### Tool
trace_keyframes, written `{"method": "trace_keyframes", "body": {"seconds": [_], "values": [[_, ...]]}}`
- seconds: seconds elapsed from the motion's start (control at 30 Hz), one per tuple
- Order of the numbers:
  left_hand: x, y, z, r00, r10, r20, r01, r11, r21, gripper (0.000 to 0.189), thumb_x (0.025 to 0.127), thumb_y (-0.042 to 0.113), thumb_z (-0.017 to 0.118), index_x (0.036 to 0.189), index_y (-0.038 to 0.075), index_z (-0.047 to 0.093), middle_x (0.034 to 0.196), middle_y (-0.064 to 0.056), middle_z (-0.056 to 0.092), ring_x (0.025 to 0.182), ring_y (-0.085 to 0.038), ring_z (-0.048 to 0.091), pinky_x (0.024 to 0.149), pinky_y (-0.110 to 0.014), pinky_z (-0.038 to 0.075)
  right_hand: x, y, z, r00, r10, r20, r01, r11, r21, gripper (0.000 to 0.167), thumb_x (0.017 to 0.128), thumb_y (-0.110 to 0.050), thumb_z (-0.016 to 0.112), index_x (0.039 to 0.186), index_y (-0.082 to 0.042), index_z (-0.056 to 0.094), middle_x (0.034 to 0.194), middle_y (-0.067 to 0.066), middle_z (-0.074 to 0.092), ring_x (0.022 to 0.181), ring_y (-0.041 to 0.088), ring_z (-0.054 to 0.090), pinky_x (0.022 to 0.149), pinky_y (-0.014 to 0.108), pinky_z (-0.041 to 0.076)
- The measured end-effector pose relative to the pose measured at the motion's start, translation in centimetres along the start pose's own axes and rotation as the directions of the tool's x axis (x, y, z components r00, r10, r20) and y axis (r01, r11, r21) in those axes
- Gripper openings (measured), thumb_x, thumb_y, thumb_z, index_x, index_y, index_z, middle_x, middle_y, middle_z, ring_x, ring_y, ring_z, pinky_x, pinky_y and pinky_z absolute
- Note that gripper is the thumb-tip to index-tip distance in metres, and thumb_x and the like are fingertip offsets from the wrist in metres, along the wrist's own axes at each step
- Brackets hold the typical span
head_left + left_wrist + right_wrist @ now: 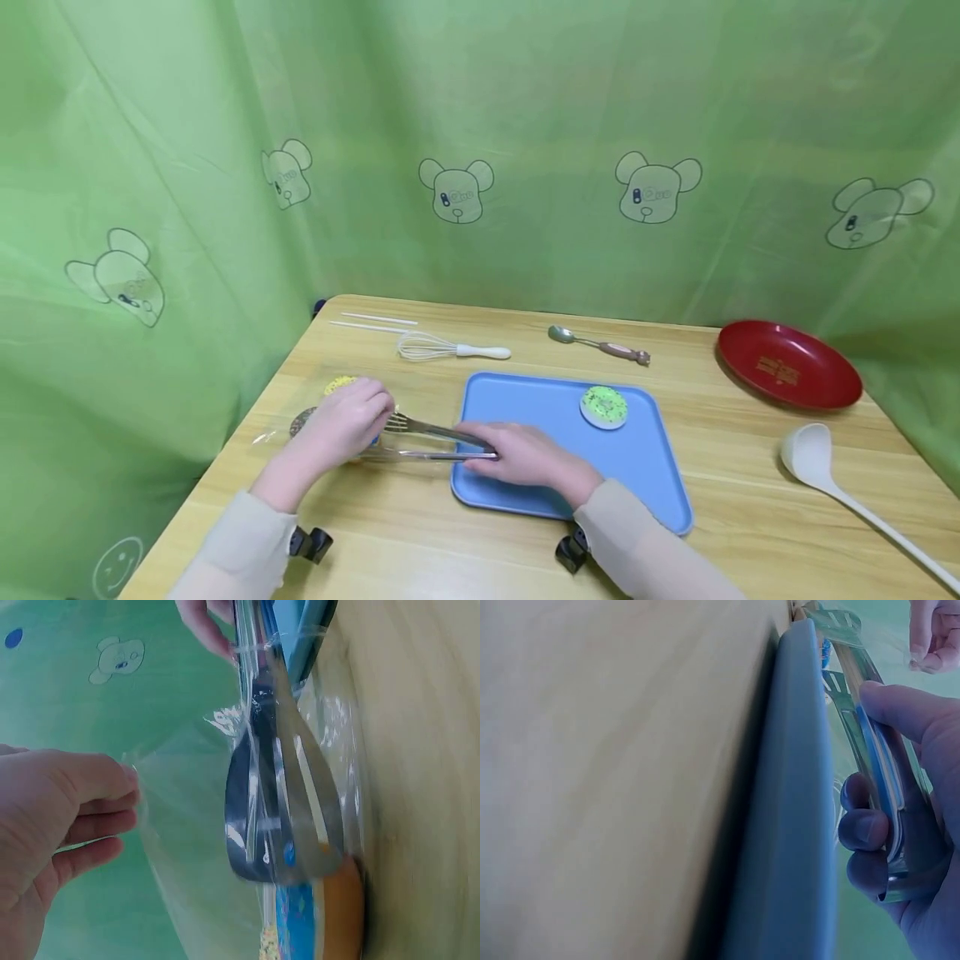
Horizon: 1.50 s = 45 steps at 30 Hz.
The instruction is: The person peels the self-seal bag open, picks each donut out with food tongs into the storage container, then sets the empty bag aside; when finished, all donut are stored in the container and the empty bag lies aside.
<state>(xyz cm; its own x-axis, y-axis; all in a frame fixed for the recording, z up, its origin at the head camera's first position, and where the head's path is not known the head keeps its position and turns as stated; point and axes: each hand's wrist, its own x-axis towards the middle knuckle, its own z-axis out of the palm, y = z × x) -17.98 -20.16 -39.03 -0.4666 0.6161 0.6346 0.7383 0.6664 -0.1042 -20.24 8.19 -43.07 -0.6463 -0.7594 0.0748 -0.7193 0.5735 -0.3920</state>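
My left hand [348, 421] pinches the edge of a clear plastic bag [180, 817] between thumb and fingers, holding it up. My right hand [517, 454] grips metal tongs [435, 455] by their handles, with thumb and fingers on opposite sides. In the left wrist view, the slotted tong heads [315, 802] reach into the bag, above a toy doughnut with blue icing [294, 922]. A yellow doughnut [341, 383] and a brown one [300, 422] lie partly hidden behind the left hand. On the blue tray [525, 408] sits a green-iced doughnut [604, 407].
Behind the bag lie white chopsticks [375, 323] and a whisk [450, 348]. A spoon [600, 345] rests beyond the tray. Farther right are a red plate [787, 367] and a white ladle [813, 458]. A green curtain [540, 100] hangs behind the table.
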Motion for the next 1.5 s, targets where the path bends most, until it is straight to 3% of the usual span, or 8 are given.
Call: {"method": "trace_keyframes", "body": {"seconds": [0.17, 0.53, 0.77, 0.9, 1.27, 1.5], "values": [[0.0, 0.1, 0.1, 0.999, -0.002, 0.051, 0.001, 0.999, 0.032, 0.012, 0.072, -0.001, 0.070, 0.081, 0.004, 0.064, 0.079, -0.003, 0.058, 0.074, -0.016, 0.056, 0.066, -0.025, 0.052, 0.6, -0.1, 0.1, 1.000, 0.005, 0.002, -0.005, 1.000, -0.005, 0.054, 0.091, -0.046, 0.053, 0.138, -0.021, 0.044, 0.127, 0.003, 0.057, 0.113, 0.019, 0.054, 0.092, 0.040, 0.046], [-0.4, 0.1, 0.6, 0.999, -0.010, 0.043, 0.009, 1.000, 0.025, 0.007, 0.075, 0.001, 0.068, 0.080, 0.005, 0.064, 0.078, -0.002, 0.058, 0.071, -0.015, 0.055, 0.064, -0.023, 0.051, 1.8, -0.4, 0.3, 0.999, 0.030, -0.017, -0.030, 0.999, -0.012, 0.052, 0.090, -0.042, 0.056, 0.137, -0.024, 0.045, 0.120, 0.004, 0.060, 0.103, 0.017, 0.058, 0.084, 0.039, 0.049], [-0.5, 0.1, 0.7, 1.000, 0.001, 0.023, -0.002, 0.999, 0.033, 0.010, 0.072, -0.001, 0.070, 0.079, 0.004, 0.064, 0.077, -0.003, 0.058, 0.071, -0.015, 0.055, 0.063, -0.024, 0.051, 2.4, -0.6, 0.4, 1.000, 0.012, -0.024, -0.012, 1.000, -0.006, 0.050, 0.091, -0.040, 0.056, 0.136, -0.021, 0.046, 0.122, 0.004, 0.060, 0.107, 0.019, 0.057, 0.087, 0.040, 0.048], [-0.5, 0.1, 0.7, 1.000, 0.011, 0.013, -0.012, 0.999, 0.043, 0.012, 0.071, -0.001, 0.071, 0.078, 0.005, 0.063, 0.077, -0.002, 0.058, 0.070, -0.015, 0.055, 0.063, -0.024, 0.051, 2.7, -0.7, 0.5, 1.000, 0.000, -0.028, 0.000, 1.000, -0.012, 0.047, 0.092, -0.040, 0.054, 0.134, -0.020, 0.047, 0.117, 0.003, 0.062, 0.101, 0.017, 0.059, 0.083, 0.038, 0.050], [-0.6, 0.2, 0.7, 0.999, -0.015, 0.034, 0.014, 0.999, 0.041, 0.013, 0.070, 0.000, 0.074, 0.078, 0.005, 0.064, 0.076, -0.002, 0.058, 0.070, -0.015, 0.055, 0.063, -0.024, 0.051, 2.6, -0.7, 1.0, 0.998, -0.017, -0.053, 0.015, 0.999, -0.038, 0.046, 0.093, -0.040, 0.052, 0.134, -0.019, 0.047, 0.117, 0.003, 0.062, 0.096, 0.015, 0.061, 0.080, 0.037, 0.051], [-0.8, 0.1, 0.8, 0.998, -0.039, 0.057, 0.036, 0.998, 0.046, 0.013, 0.069, -0.001, 0.073, 0.076, 0.005, 0.064, 0.076, -0.002, 0.058, 0.070, -0.015, 0.056, 0.064, -0.025, 0.052, 2.4, -0.8, 0.9, 0.996, -0.018, -0.085, 0.014, 0.998, -0.055, 0.046, 0.093, -0.037, 0.053, 0.134, -0.017, 0.046, 0.111, 0.004, 0.064, 0.071, 0.007, 0.055, 0.065, 0.031, 0.049]]}}
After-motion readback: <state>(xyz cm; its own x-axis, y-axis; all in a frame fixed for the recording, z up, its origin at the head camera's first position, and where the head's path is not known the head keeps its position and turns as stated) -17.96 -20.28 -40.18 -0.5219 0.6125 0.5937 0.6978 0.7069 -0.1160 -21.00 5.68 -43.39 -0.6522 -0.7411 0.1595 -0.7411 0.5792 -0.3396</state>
